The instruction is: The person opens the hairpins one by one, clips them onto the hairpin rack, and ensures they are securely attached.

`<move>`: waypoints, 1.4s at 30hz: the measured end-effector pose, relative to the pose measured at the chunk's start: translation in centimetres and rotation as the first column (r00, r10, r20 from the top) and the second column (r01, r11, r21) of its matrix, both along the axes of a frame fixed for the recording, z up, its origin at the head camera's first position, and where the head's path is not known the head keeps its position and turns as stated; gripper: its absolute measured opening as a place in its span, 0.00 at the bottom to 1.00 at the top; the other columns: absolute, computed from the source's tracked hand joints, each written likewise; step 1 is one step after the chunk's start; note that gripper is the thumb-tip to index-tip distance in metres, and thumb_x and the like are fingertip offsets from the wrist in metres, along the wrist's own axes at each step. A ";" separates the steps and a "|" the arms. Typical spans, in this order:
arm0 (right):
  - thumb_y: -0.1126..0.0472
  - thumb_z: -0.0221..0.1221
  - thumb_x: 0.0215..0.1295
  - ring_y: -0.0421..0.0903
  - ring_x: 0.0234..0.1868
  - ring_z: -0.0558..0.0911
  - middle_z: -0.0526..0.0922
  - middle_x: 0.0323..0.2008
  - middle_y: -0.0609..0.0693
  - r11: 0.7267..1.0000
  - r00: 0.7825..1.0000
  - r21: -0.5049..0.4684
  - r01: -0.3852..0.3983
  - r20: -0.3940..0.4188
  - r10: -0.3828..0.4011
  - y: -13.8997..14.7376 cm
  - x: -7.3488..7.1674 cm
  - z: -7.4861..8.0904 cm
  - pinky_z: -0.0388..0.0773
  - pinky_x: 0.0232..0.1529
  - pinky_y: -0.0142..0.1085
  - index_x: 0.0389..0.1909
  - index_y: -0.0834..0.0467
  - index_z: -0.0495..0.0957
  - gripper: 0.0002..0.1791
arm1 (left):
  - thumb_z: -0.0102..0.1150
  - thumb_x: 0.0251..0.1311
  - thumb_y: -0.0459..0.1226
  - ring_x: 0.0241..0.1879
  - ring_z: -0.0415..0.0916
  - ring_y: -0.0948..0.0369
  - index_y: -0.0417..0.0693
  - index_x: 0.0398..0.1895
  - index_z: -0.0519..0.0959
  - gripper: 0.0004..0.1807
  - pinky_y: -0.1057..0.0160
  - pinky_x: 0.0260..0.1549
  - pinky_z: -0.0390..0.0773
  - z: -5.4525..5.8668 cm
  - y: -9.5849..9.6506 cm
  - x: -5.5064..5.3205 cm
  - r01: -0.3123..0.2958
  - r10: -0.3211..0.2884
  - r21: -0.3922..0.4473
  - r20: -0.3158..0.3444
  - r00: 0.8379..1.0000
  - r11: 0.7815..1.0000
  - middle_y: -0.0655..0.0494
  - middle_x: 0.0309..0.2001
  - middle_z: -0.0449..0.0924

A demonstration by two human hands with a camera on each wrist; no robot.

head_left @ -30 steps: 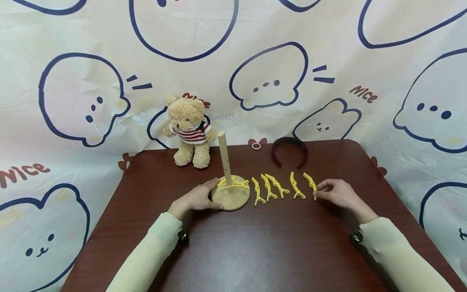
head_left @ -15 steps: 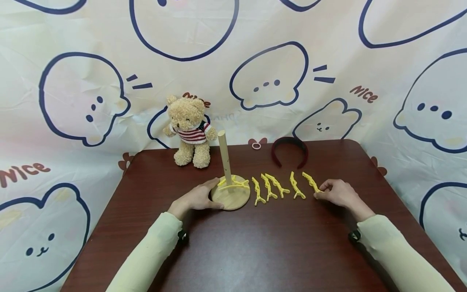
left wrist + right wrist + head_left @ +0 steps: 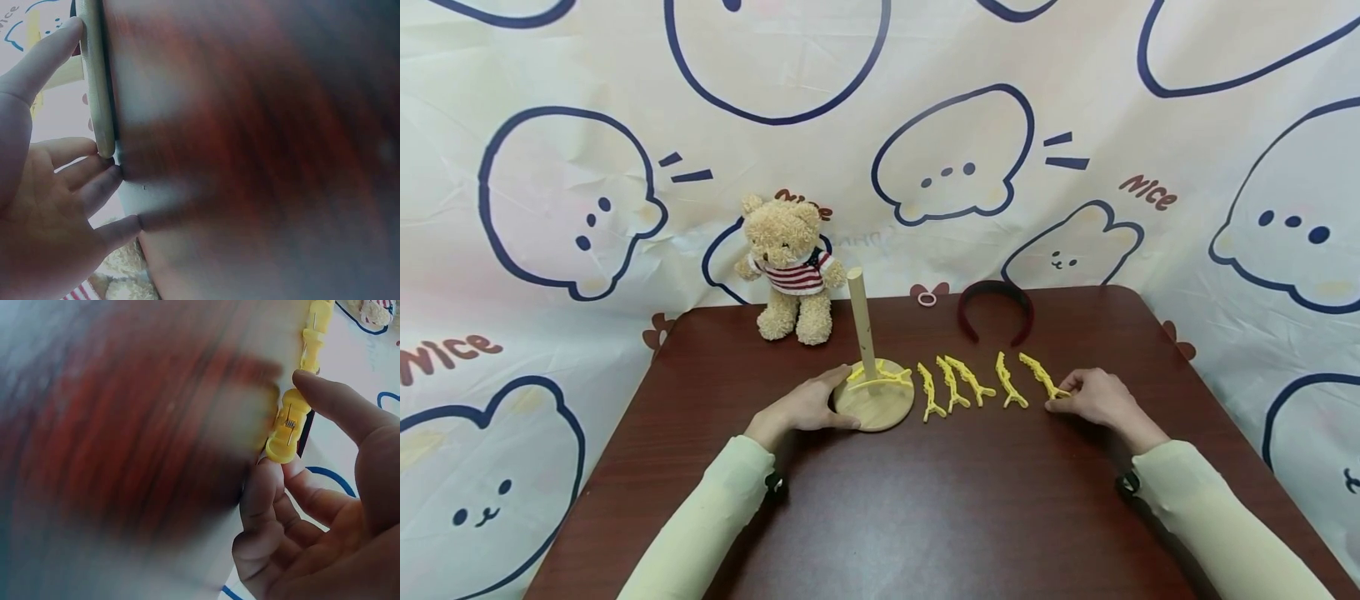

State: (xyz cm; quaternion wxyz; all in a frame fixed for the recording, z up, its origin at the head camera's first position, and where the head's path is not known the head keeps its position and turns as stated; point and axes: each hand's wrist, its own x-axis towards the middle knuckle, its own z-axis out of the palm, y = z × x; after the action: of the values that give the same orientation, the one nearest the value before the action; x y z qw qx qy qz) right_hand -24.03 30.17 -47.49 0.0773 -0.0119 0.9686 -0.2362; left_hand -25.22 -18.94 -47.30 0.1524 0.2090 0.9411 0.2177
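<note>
My left hand (image 3: 808, 406) holds the rim of the round base (image 3: 874, 412) of a wooden stand, thumb at the front and fingers behind; in the left wrist view the base (image 3: 99, 94) shows edge-on. An upright post (image 3: 861, 321) rises from it. Yellow hair clips (image 3: 880, 383) lie at the post's foot; whether they clamp it I cannot tell. My right hand (image 3: 1096, 397) pinches the forked end of the rightmost yellow hair clip (image 3: 1037, 371) between thumb and fingers. In the right wrist view the sprung end of that clip (image 3: 289, 425) shows between them.
Several more yellow hair clips (image 3: 950, 383) lie in a row between the stand and my right hand. Behind them are a dark red headband (image 3: 973, 293) and a small pink ring (image 3: 927, 299). A teddy bear (image 3: 793, 279) stands at the back left by the printed backdrop.
The rightmost hair clip has turned, its forked end swinging right and its far end slightly left. My right hand has shifted slightly. My left hand and the stand have stayed put.
</note>
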 end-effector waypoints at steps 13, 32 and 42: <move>0.43 0.71 0.55 0.45 0.32 0.77 0.86 0.36 0.53 1.000 0.996 -0.024 -0.004 -0.089 0.002 1.0 0.2 0.4 0.70 0.31 0.34 0.43 0.59 0.87 0.24 | 0.72 0.50 0.59 0.76 0.56 0.47 0.43 0.78 0.55 0.59 0.47 0.72 0.61 -0.2 0.0 0.1 -0.004 0.004 0.016 -0.020 1.000 1.000 0.42 0.78 0.55; 0.43 0.69 0.59 0.50 0.38 0.85 0.90 0.37 0.54 0.997 0.983 -0.070 0.012 -0.181 -0.024 1.3 0.3 1.0 0.78 0.36 0.39 0.47 0.60 0.86 0.26 | 0.72 0.50 0.59 0.76 0.56 0.47 0.42 0.78 0.55 0.58 0.47 0.72 0.62 0.1 0.1 0.2 0.005 -0.005 0.016 -0.024 1.000 1.000 0.42 0.78 0.55; 0.41 0.69 0.58 0.49 0.39 0.86 0.90 0.38 0.56 0.992 0.986 -0.123 0.009 -0.165 -0.029 0.1 0.3 1.9 0.78 0.35 0.35 0.50 0.60 0.85 0.29 | 0.73 0.50 0.59 0.76 0.57 0.47 0.42 0.78 0.55 0.58 0.47 0.72 0.62 0.1 0.1 0.2 0.002 -0.001 0.020 -0.028 1.000 1.000 0.42 0.77 0.56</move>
State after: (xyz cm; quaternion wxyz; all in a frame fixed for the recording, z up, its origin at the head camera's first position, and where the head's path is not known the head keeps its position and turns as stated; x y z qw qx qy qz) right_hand -23.74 30.30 -45.63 -0.0068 -0.0269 0.9555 -0.2938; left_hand -24.98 -18.84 -47.24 0.1373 0.2142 0.9407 0.2243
